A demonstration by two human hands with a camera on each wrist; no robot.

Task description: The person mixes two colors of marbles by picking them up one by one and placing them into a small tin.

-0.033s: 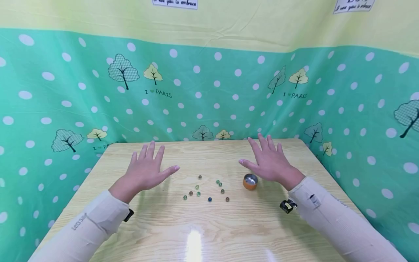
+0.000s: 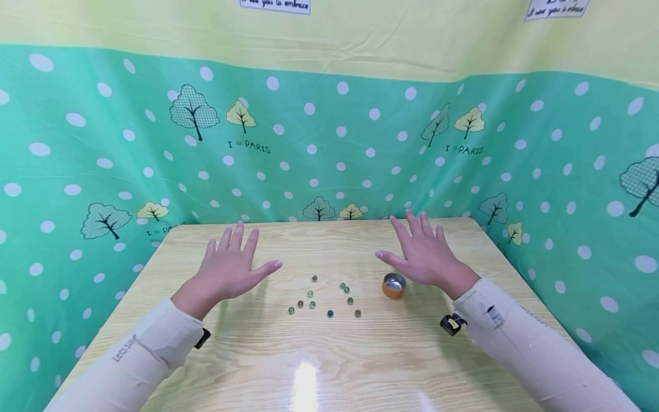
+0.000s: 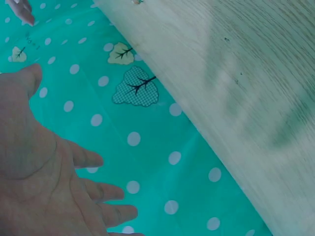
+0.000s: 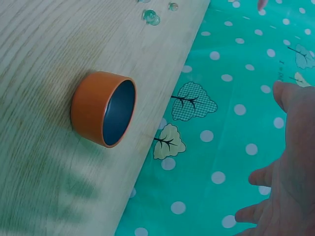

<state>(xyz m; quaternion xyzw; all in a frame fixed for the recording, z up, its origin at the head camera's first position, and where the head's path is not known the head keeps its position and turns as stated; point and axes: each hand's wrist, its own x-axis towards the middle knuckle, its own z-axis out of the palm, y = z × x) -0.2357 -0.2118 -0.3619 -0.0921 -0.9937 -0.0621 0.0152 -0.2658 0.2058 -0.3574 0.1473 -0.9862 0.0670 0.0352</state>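
Observation:
Several glass marbles lie scattered over the middle of the table, among them a dark blue marble [image 2: 330,313], a brown marble [image 2: 357,313] and a green marble [image 2: 342,285]. To their right stands a small orange cup [image 2: 393,286] with a metallic inside, upright; the right wrist view shows the same cup [image 4: 103,109] from the side. My left hand [image 2: 229,266] hovers left of the marbles, fingers spread, holding nothing. Just beyond and right of the cup, my right hand [image 2: 424,252] is held above the table, fingers spread, with nothing in it.
The wooden table [image 2: 257,366] has a bright light reflection near its front. A green and yellow curtain [image 2: 329,131] with dots and trees hangs behind it and along both sides. A black wrist device [image 2: 453,324] sits under the right sleeve.

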